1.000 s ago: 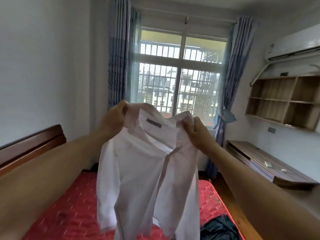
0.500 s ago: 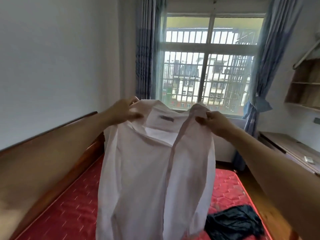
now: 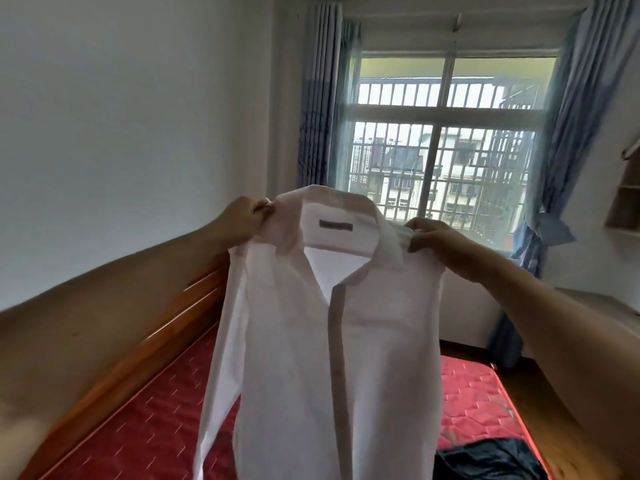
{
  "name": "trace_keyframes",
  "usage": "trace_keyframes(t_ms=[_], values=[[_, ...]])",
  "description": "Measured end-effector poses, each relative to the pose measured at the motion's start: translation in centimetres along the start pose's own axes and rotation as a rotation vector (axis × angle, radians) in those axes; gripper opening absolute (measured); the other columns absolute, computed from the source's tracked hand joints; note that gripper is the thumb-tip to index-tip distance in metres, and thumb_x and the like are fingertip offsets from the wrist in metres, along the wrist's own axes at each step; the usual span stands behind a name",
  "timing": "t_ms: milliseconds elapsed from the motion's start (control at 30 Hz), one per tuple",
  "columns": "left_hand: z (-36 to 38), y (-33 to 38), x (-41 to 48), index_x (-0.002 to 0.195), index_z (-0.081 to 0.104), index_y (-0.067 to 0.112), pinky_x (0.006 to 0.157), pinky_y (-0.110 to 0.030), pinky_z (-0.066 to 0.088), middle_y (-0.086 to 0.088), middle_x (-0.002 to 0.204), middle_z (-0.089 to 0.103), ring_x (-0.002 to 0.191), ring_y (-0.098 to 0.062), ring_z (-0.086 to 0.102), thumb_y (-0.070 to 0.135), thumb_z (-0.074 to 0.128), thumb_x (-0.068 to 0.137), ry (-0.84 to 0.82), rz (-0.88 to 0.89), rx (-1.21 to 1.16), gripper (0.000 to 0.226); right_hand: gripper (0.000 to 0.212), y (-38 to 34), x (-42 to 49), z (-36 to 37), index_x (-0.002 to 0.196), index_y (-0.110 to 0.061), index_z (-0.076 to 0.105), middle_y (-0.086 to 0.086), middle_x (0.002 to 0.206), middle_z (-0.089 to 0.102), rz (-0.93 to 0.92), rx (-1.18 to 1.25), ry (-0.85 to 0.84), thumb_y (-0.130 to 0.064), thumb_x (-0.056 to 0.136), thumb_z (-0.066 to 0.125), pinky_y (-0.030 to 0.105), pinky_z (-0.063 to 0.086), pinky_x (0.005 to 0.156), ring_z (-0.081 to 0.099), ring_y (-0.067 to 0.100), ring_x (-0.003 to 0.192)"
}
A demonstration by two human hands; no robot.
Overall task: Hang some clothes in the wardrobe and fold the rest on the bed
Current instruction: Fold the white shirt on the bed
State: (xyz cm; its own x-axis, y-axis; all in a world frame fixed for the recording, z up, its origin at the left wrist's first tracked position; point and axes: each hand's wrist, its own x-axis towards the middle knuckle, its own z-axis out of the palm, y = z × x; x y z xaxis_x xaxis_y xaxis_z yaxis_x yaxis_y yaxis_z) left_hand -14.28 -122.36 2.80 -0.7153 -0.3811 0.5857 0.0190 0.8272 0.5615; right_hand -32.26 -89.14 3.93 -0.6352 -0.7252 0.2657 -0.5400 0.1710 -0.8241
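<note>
White shirt [image 3: 329,341] pinched at shoulders by both hands, left [image 3: 242,220], right [image 3: 436,242]; unhung, unfolded. Dark garment [image 3: 485,460] waits on bed [image 3: 145,427].

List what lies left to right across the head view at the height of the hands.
white wall → left hand → white shirt, held up by both hands → right hand → tied blue curtain → wooden wall shelf

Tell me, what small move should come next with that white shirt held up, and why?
Probably lower the white shirt flat onto the red mattress for folding: the left hand and right hand pinch its shoulders, it hangs straight above it, and no hanger shows.
</note>
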Motion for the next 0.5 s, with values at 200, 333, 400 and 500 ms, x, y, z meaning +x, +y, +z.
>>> trace_keyframes(t_ms=[200, 333, 400, 500], values=[[0.1, 0.5, -0.5, 0.107, 0.075, 0.007, 0.085, -0.039, 0.052, -0.011, 0.100, 0.072, 0.092, -0.026, 0.063, 0.019, 0.048, 0.105, 0.088, 0.018, 0.018, 0.029, 0.032, -0.4, -0.5, -0.7, 0.063, -0.016, 0.061, 0.002, 0.062, 0.055, -0.046, -0.087, 0.114, -0.006, 0.093, 0.057, 0.028, 0.041, 0.053, 0.052, 0.013, 0.055], [0.3, 0.1, -0.6, 0.099, 0.073, 0.012, 0.076, -0.031, 0.045, -0.006, 0.094, 0.070, 0.087, -0.023, 0.062, 0.019, 0.048, 0.104, 0.168, 0.078, 0.089, 0.026, 0.043, 0.5, -0.2, 0.0, 0.060, -0.019, 0.049, -0.003, 0.058, 0.049, -0.225, -0.512, 0.328, -0.013, 0.102, 0.054, 0.032, 0.031, 0.057, 0.043, 0.015, 0.057], [0.4, 0.0, -0.7, 0.096, 0.067, 0.012, 0.072, -0.035, 0.050, -0.007, 0.091, 0.069, 0.083, -0.024, 0.062, 0.020, 0.045, 0.106, 0.170, 0.119, 0.130, 0.025, 0.041, 1.0, 0.0, 0.5, 0.063, -0.013, 0.053, 0.003, 0.061, 0.054, -0.238, -0.532, 0.397, -0.015, 0.104, 0.051, 0.033, 0.032, 0.058, 0.047, 0.019, 0.061], [0.5, -0.3, -0.8, 0.097, 0.058, 0.015, 0.066, -0.037, 0.051, -0.007, 0.087, 0.067, 0.075, -0.023, 0.062, 0.026, 0.038, 0.108, 0.140, 0.185, 0.184, 0.025, 0.036, 1.4, 0.5, 0.9, 0.077, 0.003, 0.063, 0.020, 0.072, 0.063, -0.210, -0.449, 0.460, -0.017, 0.104, 0.050, 0.036, 0.036, 0.061, 0.052, 0.025, 0.066]])
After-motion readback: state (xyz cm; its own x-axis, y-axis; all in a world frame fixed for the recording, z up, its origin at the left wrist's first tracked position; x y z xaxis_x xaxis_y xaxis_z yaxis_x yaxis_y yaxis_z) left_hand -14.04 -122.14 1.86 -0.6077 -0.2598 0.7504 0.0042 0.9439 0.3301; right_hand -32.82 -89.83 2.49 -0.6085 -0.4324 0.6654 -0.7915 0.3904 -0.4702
